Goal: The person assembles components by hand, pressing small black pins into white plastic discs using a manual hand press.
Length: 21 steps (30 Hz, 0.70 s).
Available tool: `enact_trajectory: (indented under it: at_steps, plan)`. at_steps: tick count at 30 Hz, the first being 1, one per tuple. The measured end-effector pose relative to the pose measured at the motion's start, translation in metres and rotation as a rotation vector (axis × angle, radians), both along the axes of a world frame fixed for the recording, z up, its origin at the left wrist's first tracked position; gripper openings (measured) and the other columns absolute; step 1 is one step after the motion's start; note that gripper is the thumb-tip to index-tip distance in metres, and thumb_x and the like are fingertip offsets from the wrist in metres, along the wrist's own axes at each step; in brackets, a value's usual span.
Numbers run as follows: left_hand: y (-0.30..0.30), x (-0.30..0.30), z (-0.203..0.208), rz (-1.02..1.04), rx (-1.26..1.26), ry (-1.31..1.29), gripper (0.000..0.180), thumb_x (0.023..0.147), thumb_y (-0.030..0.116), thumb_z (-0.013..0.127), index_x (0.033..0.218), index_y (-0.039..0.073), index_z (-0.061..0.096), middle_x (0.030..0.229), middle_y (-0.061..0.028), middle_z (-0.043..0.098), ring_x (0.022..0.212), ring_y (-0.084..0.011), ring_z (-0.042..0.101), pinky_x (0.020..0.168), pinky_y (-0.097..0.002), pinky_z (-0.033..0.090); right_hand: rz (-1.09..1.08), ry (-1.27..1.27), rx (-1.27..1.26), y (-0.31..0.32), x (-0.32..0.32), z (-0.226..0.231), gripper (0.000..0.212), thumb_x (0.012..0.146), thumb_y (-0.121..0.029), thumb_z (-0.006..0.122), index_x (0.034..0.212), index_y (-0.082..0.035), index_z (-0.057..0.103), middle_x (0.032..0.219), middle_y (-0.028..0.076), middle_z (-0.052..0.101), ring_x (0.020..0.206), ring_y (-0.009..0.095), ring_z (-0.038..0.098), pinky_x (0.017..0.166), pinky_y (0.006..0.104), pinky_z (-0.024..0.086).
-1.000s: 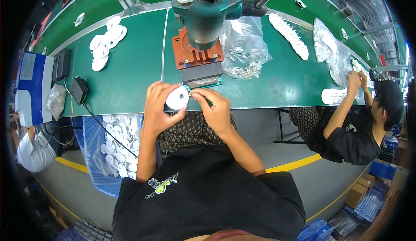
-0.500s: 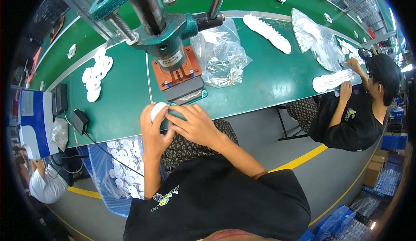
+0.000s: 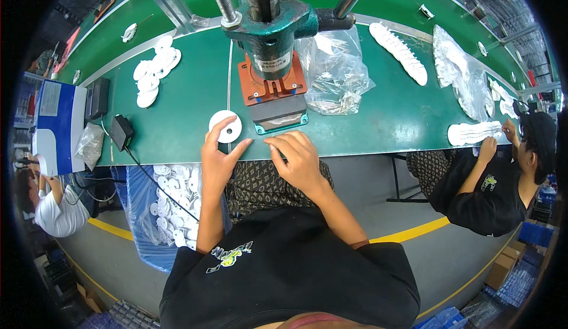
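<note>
One round white disc (image 3: 234, 123) sits toward the near edge of the green tabletop (image 3: 183, 104), just left of the press (image 3: 273, 42) and its dark block (image 3: 278, 109). Its face is smooth and plain, with a small dark hole showing below its middle, and its outline is circular where the fingers leave it uncovered. Whether it lies flat or is slightly raised, I cannot tell.

The left hand (image 3: 219, 154) comes up from below, palm turned inward, its fingers reaching over the lower left part of the disc. Its thumb points out to the right, apart from the disc, so the left grip is loose and spread, touching the disc rather than clenched on it.

The right hand (image 3: 300, 160) is beside the near edge, below the dark block, with its back upward and its bent fingers aimed leftward. Thumb and index tips are near each other; I cannot tell whether that grip pinches anything small. Both forearms slant inward, leaving the hands well apart from the clear bag (image 3: 337, 75).
</note>
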State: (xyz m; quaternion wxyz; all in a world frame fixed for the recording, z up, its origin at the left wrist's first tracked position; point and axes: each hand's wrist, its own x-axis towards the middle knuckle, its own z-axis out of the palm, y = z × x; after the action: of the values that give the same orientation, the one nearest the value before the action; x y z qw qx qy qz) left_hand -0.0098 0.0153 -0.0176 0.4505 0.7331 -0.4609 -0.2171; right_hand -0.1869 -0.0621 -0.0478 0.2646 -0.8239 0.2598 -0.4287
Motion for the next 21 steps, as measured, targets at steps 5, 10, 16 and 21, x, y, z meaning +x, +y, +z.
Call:
enact_trajectory:
  at_steps: [5,10,16,21]
  plan:
    - [-0.002,0.006,-0.002,0.019,-0.017,-0.349,0.040,0.084,0.006,0.073,0.123,0.008,0.063,0.132,-0.0181,0.055,0.126,-0.0293,0.050,0.105,-0.0370,0.040,0.001,-0.018,-0.062,-0.001,0.001,-0.001,0.019,0.077,-0.003,0.069,0.095,-0.004,0.067,0.091,0.007,0.067,0.086,0.026,0.062,0.076,0.0379,0.049]
    - [-0.003,0.018,-0.002,0.070,-0.018,-0.408,0.028,0.087,0.009,0.069,0.115,0.009,0.069,0.136,-0.0167,0.052,0.130,-0.0339,0.045,0.109,-0.0407,0.036,-0.037,-0.017,-0.105,-0.002,0.001,-0.001,0.018,0.075,-0.002,0.070,0.093,-0.005,0.070,0.088,0.006,0.067,0.083,0.024,0.063,0.074,0.0363,0.050]
    - [-0.021,-0.008,0.029,-0.062,-0.394,-0.456,0.036,0.072,0.003,0.080,0.107,0.002,0.071,0.115,-0.0126,0.069,0.120,-0.0362,0.060,0.102,-0.0461,0.045,-0.041,-0.015,-0.133,0.002,0.001,-0.002,0.021,0.072,-0.001,0.070,0.093,-0.004,0.070,0.086,0.006,0.066,0.082,0.024,0.063,0.073,0.0363,0.050]
    - [-0.067,-0.021,0.031,-0.221,-0.513,-0.628,0.038,0.074,0.010,0.079,0.110,0.002,0.070,0.119,-0.0127,0.067,0.125,-0.0374,0.055,0.107,-0.0539,0.039,-0.038,-0.001,-0.172,0.006,-0.002,-0.007,0.021,0.072,-0.003,0.069,0.093,-0.003,0.069,0.088,0.007,0.066,0.082,0.024,0.062,0.072,0.0358,0.049]
